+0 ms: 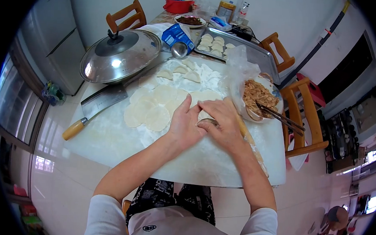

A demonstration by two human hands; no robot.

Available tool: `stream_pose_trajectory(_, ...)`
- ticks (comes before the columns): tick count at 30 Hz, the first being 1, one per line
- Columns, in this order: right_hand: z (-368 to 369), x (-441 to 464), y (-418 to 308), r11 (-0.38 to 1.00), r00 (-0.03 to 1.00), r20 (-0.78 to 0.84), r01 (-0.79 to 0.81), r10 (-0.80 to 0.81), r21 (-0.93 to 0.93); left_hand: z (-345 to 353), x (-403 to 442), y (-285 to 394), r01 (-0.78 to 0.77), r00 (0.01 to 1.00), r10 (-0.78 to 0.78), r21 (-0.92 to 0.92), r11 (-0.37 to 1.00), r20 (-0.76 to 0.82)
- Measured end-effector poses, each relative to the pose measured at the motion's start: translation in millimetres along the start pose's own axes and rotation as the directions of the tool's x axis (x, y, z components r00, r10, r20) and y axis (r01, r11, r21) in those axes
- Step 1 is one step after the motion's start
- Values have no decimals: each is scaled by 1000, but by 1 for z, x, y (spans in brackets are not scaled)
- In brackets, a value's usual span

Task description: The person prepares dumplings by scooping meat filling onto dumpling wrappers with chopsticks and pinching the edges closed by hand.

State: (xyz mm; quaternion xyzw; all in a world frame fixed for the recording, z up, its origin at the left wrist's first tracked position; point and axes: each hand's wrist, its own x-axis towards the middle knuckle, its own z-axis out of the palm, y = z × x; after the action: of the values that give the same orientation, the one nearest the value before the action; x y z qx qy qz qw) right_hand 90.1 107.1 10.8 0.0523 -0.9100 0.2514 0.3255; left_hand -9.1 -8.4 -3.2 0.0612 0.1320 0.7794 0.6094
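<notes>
My left hand [186,121] is under a round dough wrapper [204,115], cupping it near the middle of the white board. My right hand [222,121] meets it from the right, its fingers closed round a small metal spoon or scraper [209,121] that touches the wrapper. Flat dough wrappers [157,118] overlap on the board just left of my hands. Behind them lie a few folded dumplings [192,77] on scattered flour. A wooden rolling pin [247,135] rests beside my right hand. The bowl of minced filling [257,96], with dark chopsticks [281,116] in it, stands to the right.
A lidded pan [121,54] stands at the back left, with a cleaver [104,101] before it and a ladle [179,50] beside it. Farther back are a metal tray [259,57] of dumplings, a blue bag [178,36] and a plate of dark food [190,21]. Wooden chairs [305,119] surround the table.
</notes>
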Motion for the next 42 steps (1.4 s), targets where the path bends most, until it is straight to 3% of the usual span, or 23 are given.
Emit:
stream_pose_trajectory(3,9,-7,6,990,996,9,-86,85,111,5,-1,-2,0,991,-3,-25,1000,-133)
stream_pose_trajectory(4,8,-7,4,990,996,11,-85,84,110,3,0,-3,-2,991,-2,-26,1000,-132)
stream_pose_trajectory(6,6,-4,-1,898,956,58,-290,287,330,-4,3,-4,22,999,-25,-80,997,-39)
stream_pose_trajectory(7,6,-4,-2,899,957,61,-289,285,328,-3,3,-5,20,999,-23,-82,996,-37)
stream_pose_trajectory(9,4,-2,-1,781,877,34,-443,479,441,0,4,-8,24,997,-33,-138,990,-64)
stream_pose_trajectory(13,1,-6,23,661,779,33,-553,626,507,4,3,-15,51,988,-60,-66,996,-141)
stream_pose_trajectory(17,-4,0,32,659,740,14,-607,672,443,3,0,-22,92,971,-104,-69,993,-215)
stream_pose_trajectory(20,-7,16,29,604,659,122,-737,742,304,1,-1,-26,127,958,-127,-19,992,-259)
stream_pose_trajectory(22,-4,37,29,710,751,95,-652,654,265,-1,-3,-28,148,958,-147,-13,989,-245)
stream_pose_trajectory(23,-1,49,34,711,749,94,-654,655,257,-2,-4,-29,167,957,-163,-2,986,-240)
stream_pose_trajectory(25,11,76,53,857,857,-28,-515,515,12,-2,-5,-31,183,962,-177,10,983,-207)
stream_pose_trajectory(29,41,114,104,867,865,-148,-493,479,-75,1,-7,-24,181,973,-166,87,980,-158)
stream_pose_trajectory(31,50,128,124,787,804,-171,-593,570,-167,0,-5,-23,171,974,-153,102,980,-165)
stream_pose_trajectory(38,59,137,137,712,761,-42,-623,647,-324,-2,-4,-27,191,965,-160,138,972,-209)
stream_pose_trajectory(42,49,128,121,781,880,-185,-473,437,-407,-2,-5,-30,210,965,-187,114,971,-181)
